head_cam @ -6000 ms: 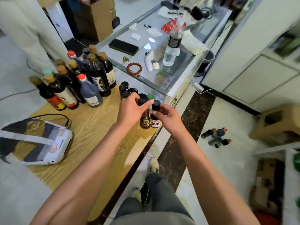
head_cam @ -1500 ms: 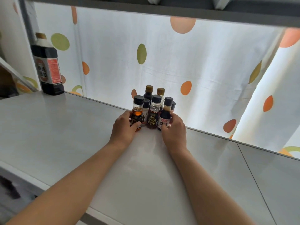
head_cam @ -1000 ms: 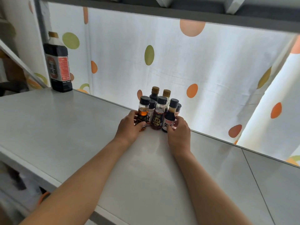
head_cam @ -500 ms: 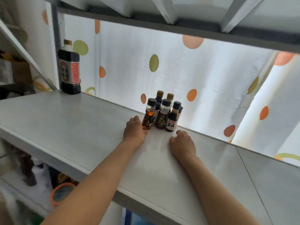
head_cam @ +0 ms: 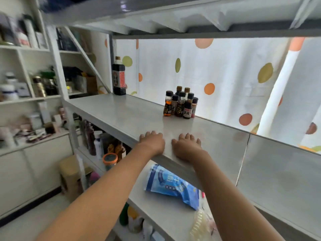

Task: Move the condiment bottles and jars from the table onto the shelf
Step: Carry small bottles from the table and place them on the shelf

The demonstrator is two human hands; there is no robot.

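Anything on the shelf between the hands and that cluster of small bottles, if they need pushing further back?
Nothing visible. Bare shelf surface lies between the left hand, the right hand and the small bottles. The large dark bottle stands far off to the left.

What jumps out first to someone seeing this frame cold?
Two bare forearms reach in, left hand and right hand lying near the shelf's front edge, holding nothing. Behind them a cluster of small condiment bottles stands at the back edge, before a polka-dot curtain; a tall dark sauce bottle stands far left.
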